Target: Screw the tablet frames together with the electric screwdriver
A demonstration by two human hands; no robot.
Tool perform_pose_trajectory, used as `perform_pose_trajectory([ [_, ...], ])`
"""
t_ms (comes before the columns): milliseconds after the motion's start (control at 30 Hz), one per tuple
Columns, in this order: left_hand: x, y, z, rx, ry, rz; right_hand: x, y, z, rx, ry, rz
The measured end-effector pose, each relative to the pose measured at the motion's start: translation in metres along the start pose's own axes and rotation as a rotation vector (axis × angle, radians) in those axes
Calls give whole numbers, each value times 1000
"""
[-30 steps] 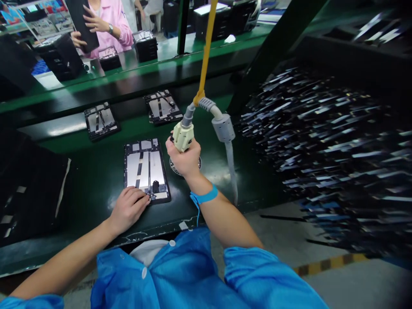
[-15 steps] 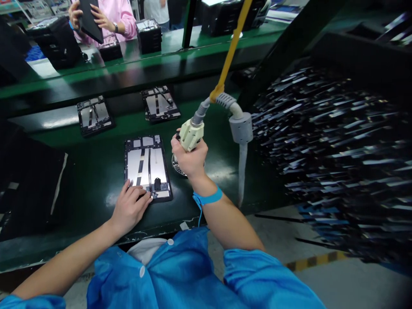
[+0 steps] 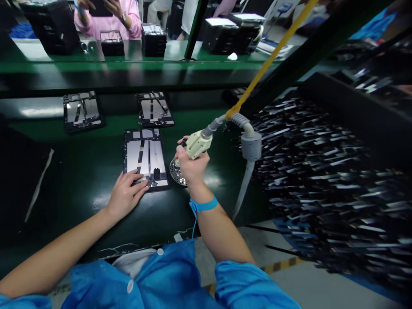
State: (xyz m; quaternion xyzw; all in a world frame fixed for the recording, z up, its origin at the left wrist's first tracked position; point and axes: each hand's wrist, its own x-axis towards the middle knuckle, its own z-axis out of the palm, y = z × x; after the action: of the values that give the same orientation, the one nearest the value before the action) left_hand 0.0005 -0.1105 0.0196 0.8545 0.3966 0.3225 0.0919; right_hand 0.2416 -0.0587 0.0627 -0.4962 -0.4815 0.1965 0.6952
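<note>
An opened tablet (image 3: 132,150) lies on the green bench, its silver inside and black ribbon strips facing up. My left hand (image 3: 125,195) rests on its lower left part, fingers stretched out over the bottom edge. The thumb is mostly hidden. To the right, my right hand (image 3: 193,169) is wrapped round a pale electric screwdriver (image 3: 197,144), which leans with its cable end up and to the right. Beneath that hand is a round perforated metal dish (image 3: 176,174), partly covered by it. The screwdriver's tip is hidden behind my fingers.
Two more opened tablets (image 3: 82,112) (image 3: 154,109) lie farther back. A grey cable (image 3: 251,146) and yellow strap (image 3: 267,64) hang beside the screwdriver. Many dark strips with shiny edges (image 3: 322,171) fill the right side. Across the bench, a person in pink (image 3: 131,19) holds a dark panel.
My view has shifted, so the back of the bench shows higher up. The screwdriver leans more to the right and more of the metal dish shows. My left hand stays on the tablet.
</note>
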Motion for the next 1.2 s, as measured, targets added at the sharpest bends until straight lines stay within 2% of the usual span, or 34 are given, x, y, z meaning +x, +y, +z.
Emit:
perform_pose_trajectory([
  [333, -6, -4, -4, -25, -67, 17, -2, 1, 0, -63, 44, 33],
  [533, -7, -4, -3, -46, -72, -2, -1, 3, 0, -98, 19, 40],
  [833, -8, -4, -3, -56, -78, 0, 0, 9, 0, -94, 68, 62],
  [1033, -3, -1, 1, -48, -60, -20, -2, -21, 6, 51, 71, 27],
  [1100, -2, -1, 3, -57, -55, -15, -12, -33, 12, 126, 20, 25],
  [1200, -2, -2, 4, -69, -61, -12, -32, -45, 21, 203, -125, 58],
])
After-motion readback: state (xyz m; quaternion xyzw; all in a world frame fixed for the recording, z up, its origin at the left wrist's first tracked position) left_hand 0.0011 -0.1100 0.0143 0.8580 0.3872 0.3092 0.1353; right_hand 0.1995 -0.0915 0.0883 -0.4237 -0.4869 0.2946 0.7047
